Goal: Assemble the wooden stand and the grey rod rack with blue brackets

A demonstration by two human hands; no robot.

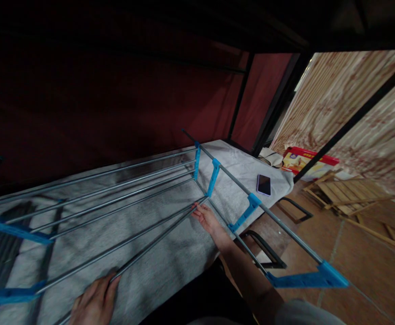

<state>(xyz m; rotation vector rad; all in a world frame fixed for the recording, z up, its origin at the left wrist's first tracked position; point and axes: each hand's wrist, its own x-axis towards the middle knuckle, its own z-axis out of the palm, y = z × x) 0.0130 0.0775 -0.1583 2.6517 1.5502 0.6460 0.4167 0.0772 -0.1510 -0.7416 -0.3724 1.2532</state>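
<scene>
A grey metal rod (157, 240) slants across the grey cover. My left hand (96, 300) is closed round its near end. My right hand (204, 217) pinches the far end, right beside the foot of a blue plastic bracket (213, 178). That bracket belongs to a partly assembled rack of grey tubes and blue brackets. Another rod (116, 246) runs just behind mine, from the near-left blue bracket (11, 295) towards the same place. Several parallel rods (126, 194) span the back, between a left blue bracket (17, 228) and a right one (196, 161). Whether my rod's tip sits inside the bracket is unclear.
The rack rests on a padded surface with a grey cover (245, 158), under a dark metal frame (240, 95). A phone (263, 185) lies at its right end. Beyond are a red and yellow box (306, 162), a folded wooden piece (350, 194) and black metal handles (265, 248).
</scene>
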